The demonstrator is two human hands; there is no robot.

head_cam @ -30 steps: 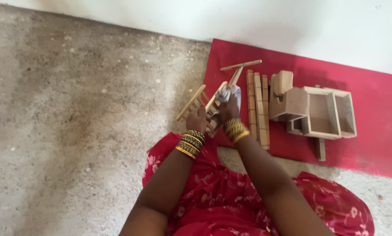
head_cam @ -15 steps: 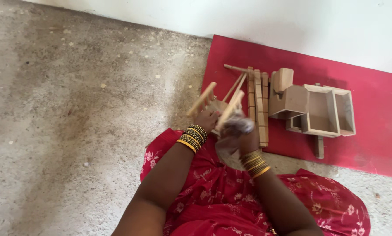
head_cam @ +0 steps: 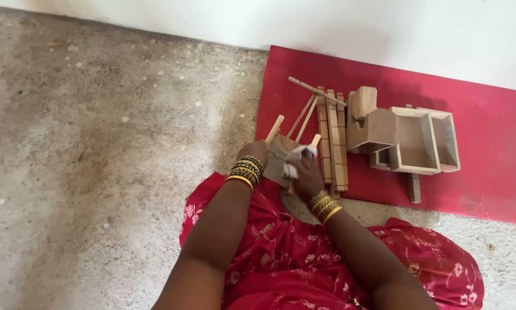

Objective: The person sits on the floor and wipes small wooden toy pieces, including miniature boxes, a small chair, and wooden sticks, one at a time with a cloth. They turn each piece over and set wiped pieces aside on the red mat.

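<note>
Evidently light and stiff, the small wooden frame (head_cam: pixel 278 154) sits over the lap, left hand (head_cam: pixel 257 152) gripping its edge; right hand (head_cam: pixel 304 172) pinches a soft pale cloth (head_cam: pixel 297 158) against it.

I sit on a speckled grey concrete floor (head_cam: pixel 97 143). A flat red rectangular mat (head_cam: pixel 488 166) lies on it against the white wall. On the mat: stacked pale wooden slats (head_cam: pixel 332 143), open wooden boxes (head_cam: pixel 419 140), thin wooden sticks (head_cam: pixel 312 89).
</note>
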